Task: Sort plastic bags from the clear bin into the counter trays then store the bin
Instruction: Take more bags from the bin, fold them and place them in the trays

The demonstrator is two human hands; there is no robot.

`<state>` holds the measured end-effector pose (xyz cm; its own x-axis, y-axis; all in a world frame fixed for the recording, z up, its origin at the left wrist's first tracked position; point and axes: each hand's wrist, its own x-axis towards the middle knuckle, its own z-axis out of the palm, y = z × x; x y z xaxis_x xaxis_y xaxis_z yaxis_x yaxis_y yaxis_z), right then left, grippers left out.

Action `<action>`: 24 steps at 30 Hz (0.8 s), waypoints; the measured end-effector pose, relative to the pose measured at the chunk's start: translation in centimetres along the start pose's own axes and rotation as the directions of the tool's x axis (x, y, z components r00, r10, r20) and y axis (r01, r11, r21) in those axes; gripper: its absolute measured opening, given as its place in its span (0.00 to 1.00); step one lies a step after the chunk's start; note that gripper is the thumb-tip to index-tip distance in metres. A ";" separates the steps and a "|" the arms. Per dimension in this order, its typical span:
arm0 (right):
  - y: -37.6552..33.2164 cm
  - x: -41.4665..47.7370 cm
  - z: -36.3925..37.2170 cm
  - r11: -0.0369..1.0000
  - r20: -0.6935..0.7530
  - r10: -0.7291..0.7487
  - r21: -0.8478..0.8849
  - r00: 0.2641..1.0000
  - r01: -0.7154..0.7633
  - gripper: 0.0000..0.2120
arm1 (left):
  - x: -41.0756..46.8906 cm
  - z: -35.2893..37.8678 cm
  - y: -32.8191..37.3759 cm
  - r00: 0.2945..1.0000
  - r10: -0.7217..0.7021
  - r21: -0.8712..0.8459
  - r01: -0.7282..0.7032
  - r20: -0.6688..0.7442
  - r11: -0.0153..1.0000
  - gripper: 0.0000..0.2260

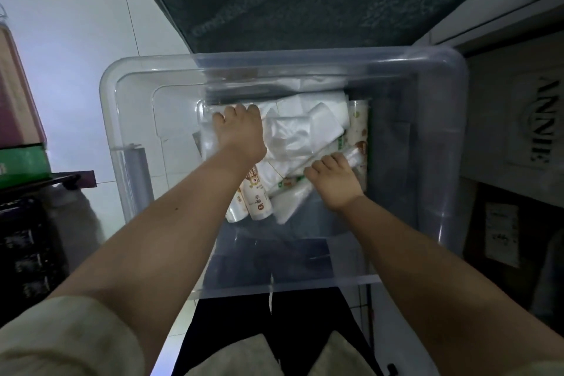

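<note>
A large clear plastic bin (128, 119) sits on the floor below me, its far rim over a dark mat. Inside lies a heap of white and clear plastic bags (300, 128) and printed bag rolls (258, 198). Both my arms reach down into it. My left hand (239, 131) is curled over a stack of clear bags at the heap's left edge. My right hand (334, 181) is closed on a thin printed roll of bags near the heap's right side. Fingertips of both hands are hidden in the plastic.
A dark green mat (305, 0) lies beyond the bin. White floor tiles (70, 49) spread to the left. Green and brown boxes (21, 159) and a dark rack (27, 247) stand at far left. A cabinet and cardboard boxes (503, 241) stand on the right.
</note>
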<state>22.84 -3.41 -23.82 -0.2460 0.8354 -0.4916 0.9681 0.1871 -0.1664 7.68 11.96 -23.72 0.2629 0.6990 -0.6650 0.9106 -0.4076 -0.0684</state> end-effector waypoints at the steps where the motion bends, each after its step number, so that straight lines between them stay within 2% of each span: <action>1: 0.3 -0.5 -0.6 0.999 -0.015 0.020 0.026 1.000 -0.020 0.21 | -0.6 0.0 0.0 1.000 0.020 -0.053 -0.021 -0.001 0.998 0.23; 3: 0.9 -1.5 -1.8 0.994 -0.025 0.080 0.081 0.996 -0.078 0.22 | -2.0 -0.1 -0.1 0.999 0.046 -0.098 -0.047 -0.015 0.994 0.19; 7: 1.4 -3.2 -5.7 0.967 -0.020 0.185 0.180 0.983 -0.178 0.17 | -4.8 -1.5 -0.1 0.993 0.081 -0.061 -0.086 -0.081 0.994 0.11; 9: 1.1 -4.1 -8.2 0.966 -0.044 0.179 0.199 0.983 -0.167 0.18 | -6.4 -3.1 0.0 0.987 0.087 -0.228 -0.116 -0.132 0.967 0.08; 12: -0.2 -5.5 -12.1 0.968 -0.106 0.166 0.207 0.980 -0.142 0.20 | -9.6 -6.1 0.0 0.973 0.114 -0.470 -0.197 -0.201 0.860 0.06; 14: -1.4 -6.5 -14.5 0.965 -0.160 0.186 0.213 0.969 -0.150 0.21 | -12.0 -8.6 0.1 0.950 0.143 -0.513 -0.272 -0.277 0.814 0.06; 16: -2.7 -7.7 -16.9 0.957 -0.237 0.224 0.236 0.946 -0.167 0.19 | -14.4 -11.0 0.2 0.911 0.208 -0.485 -0.370 -0.355 0.793 0.06; 18: -4.1 -9.3 -19.1 0.937 -0.353 0.299 0.285 0.887 -0.202 0.16 | -16.8 -13.2 0.3 0.855 0.284 -0.416 -0.470 -0.434 0.778 0.05; 21: -6.5 -12.0 -21.7 0.892 -0.493 0.424 0.372 0.760 -0.257 0.13 | -20.1 -16.0 0.0 0.750 0.381 -0.347 -0.612 -0.542 0.711 0.06; 24: -9.2 -15.0 -23.5 0.838 -0.549 0.538 0.432 0.640 -0.334 0.14 | -23.2 -18.0 -0.1 0.629 0.511 -0.210 -0.727 -0.586 0.654 0.08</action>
<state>18.68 -5.53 5.17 0.3892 0.9189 0.0648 0.8729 -0.3455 -0.3445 7.23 6.34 5.13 0.8174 0.5758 -0.0169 0.4711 -0.6513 0.5949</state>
